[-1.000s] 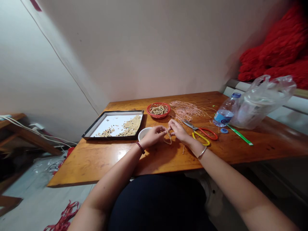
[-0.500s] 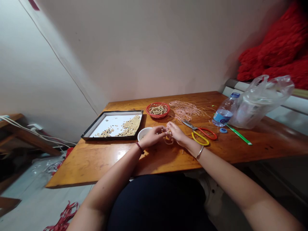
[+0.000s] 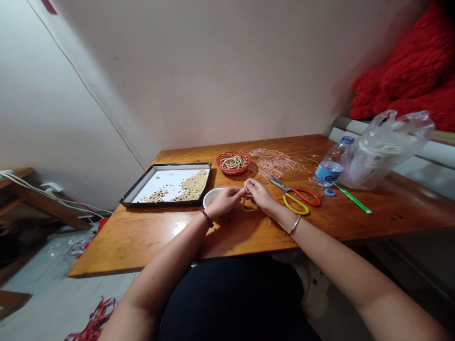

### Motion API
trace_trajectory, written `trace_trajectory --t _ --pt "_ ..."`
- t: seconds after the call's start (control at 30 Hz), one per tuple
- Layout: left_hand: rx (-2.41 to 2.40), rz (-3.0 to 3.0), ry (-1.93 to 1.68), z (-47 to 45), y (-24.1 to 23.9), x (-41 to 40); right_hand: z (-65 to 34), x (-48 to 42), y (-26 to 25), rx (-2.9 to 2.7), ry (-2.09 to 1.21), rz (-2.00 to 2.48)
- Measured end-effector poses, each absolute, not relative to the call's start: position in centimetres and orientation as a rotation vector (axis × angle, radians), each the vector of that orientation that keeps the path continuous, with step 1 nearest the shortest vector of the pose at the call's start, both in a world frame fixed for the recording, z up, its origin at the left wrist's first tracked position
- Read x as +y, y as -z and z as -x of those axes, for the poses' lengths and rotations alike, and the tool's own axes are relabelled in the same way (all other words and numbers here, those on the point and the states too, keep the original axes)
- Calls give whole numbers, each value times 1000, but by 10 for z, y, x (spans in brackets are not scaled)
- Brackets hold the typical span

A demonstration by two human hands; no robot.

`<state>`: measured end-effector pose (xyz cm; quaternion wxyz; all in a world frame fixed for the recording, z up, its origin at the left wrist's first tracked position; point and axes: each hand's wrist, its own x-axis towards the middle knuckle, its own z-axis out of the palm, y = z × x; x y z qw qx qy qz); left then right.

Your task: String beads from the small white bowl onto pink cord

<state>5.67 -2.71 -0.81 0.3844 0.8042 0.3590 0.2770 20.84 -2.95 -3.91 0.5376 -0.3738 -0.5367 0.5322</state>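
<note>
Two hands meet over the middle of a wooden table (image 3: pixel 142 241), and the things on it run as follows from left to right. Farthest left lies a black-rimmed tray (image 3: pixel 142 182) with a white floor, loose beads (image 3: pixel 192 185) heaped toward its right end. Just beside the tray's near right corner stands a small white bowl (image 3: pixel 212 194), partly hidden by the left hand (image 3: pixel 224 201). That hand's fingers are curled in, tips pinched on a short beaded strand (image 3: pixel 248 204), which hangs in a small loop between the two hands and just above the tabletop. The right hand (image 3: pixel 259 195) touches the left at the fingertips, its fingers likewise closed on the strand; how tight the pinch is cannot be told at this size. Behind the hands sits a red basket (image 3: pixel 233 162) of strung beads, then a tangle of pink cord (image 3: pixel 275 163). Near the right wrist lie scissors (image 3: pixel 296 199) with one yellow and one red handle. Farther right come a water bottle (image 3: pixel 332 166) on its side, its blue cap (image 3: pixel 330 192), a green stick (image 3: pixel 353 199) and a clear plastic bag (image 3: pixel 387 149).
</note>
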Motion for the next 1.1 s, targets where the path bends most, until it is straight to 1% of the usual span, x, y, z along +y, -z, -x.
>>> trace_trajectory --t 0.27,0.6,0.83,1.1 --pt "916 -1982 -758 -57 11 -26 -210 -29 39 -1315 -1209 901" --pt "1001 -1811 -994 -57 12 -23 -216 -22 44 -1377 -789 1027" --pt "990 -1685 -1064 -57 16 -20 -219 -21 49 -1569 -782 1030" --pt "962 -1607 -1129 -55 21 -14 -219 -30 44 -1682 -669 1057"
